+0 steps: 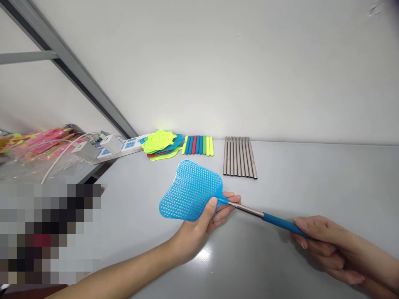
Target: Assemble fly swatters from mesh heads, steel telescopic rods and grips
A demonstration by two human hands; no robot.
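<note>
A blue fly swatter (pixel 193 191) with a perforated head, a short metal rod and a blue grip is held above the grey table. My left hand (pixel 202 224) pinches the base of its head, thumb on top and fingers underneath. Around the end of the blue grip (pixel 282 223) my right hand (pixel 327 245) is closed, thumb along the top; the grip's tip is hidden in it. Beyond the swatter lie a stack of loose swatter heads (pixel 159 141), a row of coloured grips (pixel 199 145) and a row of metal rods (pixel 238 158).
A white power strip (pixel 131 144) with plugged-in adapters (pixel 85 152) and a white cable runs along the left edge. Pink and yellow pieces in clear plastic (pixel 50 143) lie farther left. A pale wall (pixel 249 70) rises behind the table (pixel 343 178).
</note>
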